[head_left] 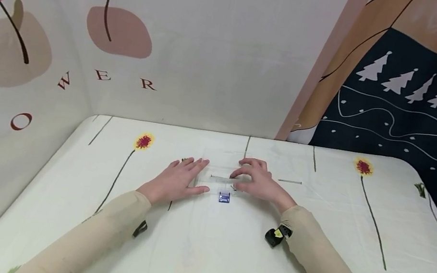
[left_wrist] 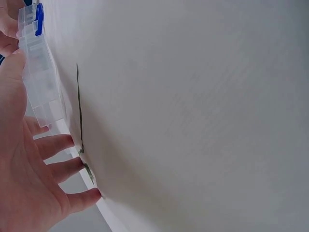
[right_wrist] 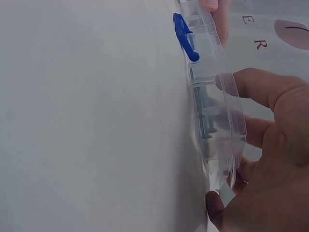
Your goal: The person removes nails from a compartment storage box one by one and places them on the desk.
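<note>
A clear plastic compartment box lies on the flowered cloth, with a blue latch on its near side. My left hand rests at the box's left end, fingers extended and spread, thumb along the near edge. At the other end my right hand reaches over the box with bent, spread fingers. One right fingertip is right at a long nail in the box. Several nails show through the clear wall in the right wrist view. The right palm hides part of the box.
Another nail lies on the cloth, right of the right hand. Behind the table hangs a printed curtain, beside a dark panel with white trees. Black wrist cameras sit under both sleeves.
</note>
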Tool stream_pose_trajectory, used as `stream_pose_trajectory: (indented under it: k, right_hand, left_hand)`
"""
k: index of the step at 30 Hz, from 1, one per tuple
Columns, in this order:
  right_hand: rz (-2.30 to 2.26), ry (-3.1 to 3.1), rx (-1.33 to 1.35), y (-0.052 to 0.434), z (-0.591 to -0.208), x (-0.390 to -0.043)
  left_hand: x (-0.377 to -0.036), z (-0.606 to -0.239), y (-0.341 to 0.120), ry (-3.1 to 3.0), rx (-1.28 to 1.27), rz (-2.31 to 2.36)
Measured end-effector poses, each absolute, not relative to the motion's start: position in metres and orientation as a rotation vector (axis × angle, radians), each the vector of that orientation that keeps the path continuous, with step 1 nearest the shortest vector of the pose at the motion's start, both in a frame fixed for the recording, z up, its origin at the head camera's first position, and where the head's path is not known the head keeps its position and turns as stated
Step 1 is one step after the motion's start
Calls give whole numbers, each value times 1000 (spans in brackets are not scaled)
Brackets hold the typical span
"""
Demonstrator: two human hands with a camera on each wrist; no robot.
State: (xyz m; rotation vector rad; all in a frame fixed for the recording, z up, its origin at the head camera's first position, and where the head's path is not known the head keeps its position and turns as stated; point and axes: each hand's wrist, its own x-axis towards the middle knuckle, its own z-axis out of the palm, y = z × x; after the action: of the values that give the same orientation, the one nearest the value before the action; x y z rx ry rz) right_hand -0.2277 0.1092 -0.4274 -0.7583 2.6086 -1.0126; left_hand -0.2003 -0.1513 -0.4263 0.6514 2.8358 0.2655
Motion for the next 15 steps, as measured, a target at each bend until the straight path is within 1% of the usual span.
stream_pose_trajectory:
  k: [9,15]
  right_hand:
    - [-1114,2572,-670,108,-429,-229]
    - [-1211,2556,-669,108,-429,-230]
  left_hand:
    - [-200,-427,-152,2822,647,274]
    - [-200,-426,-152,2830,643,262]
